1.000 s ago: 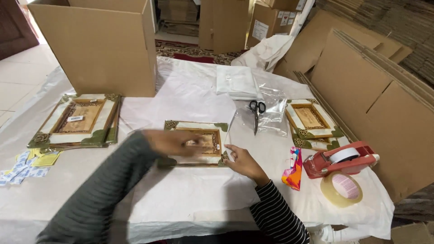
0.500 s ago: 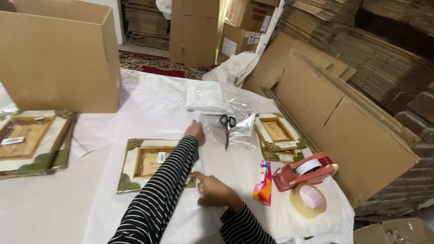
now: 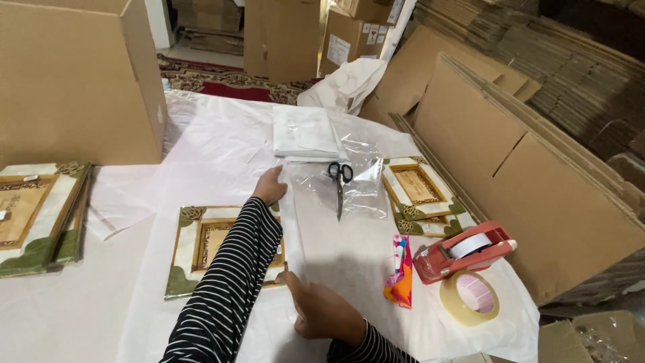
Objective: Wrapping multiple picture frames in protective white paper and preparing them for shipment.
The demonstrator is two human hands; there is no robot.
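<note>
I use the black-handled scissors as my marker. Far to their left stands a big brown cardboard box. Nearer to me, still to their left, lies a white, gold and green picture frame.

My left hand is just left of the scissors. It rests on the far end of the clear plastic bag, fingers curled down. My right hand is at the bag's near end. I cannot tell if either hand pinches it.

The bag lies flat under the scissors, its long way running from me toward the far side. The left hand is nearer the scissors.

One second ago both hands were on the frame. Now the left arm reaches across it.
</note>
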